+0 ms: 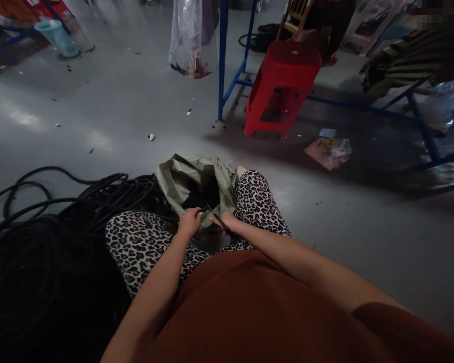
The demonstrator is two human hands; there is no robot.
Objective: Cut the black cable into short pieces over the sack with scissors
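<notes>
My left hand (189,222) is closed around a black rubber cord (202,210), whose end sticks out to the right over the sack. My right hand (227,222) grips dark-handled scissors (222,222), their blades pointing up and left close to the cord's end. Whether the blades touch the cord I cannot tell. Just beyond both hands, between my knees, an olive woven sack (174,174) stands with its mouth open. Dark pieces (202,195) lie inside it, too dim to make out singly.
A large heap of black cord (109,194) lies at my left. Ahead stand a red plastic stool (287,65), a blue metal frame (222,65) and a clear plastic bag (189,40). A crumpled bag (329,153) lies on the floor. A person in a striped garment (408,58) is at right.
</notes>
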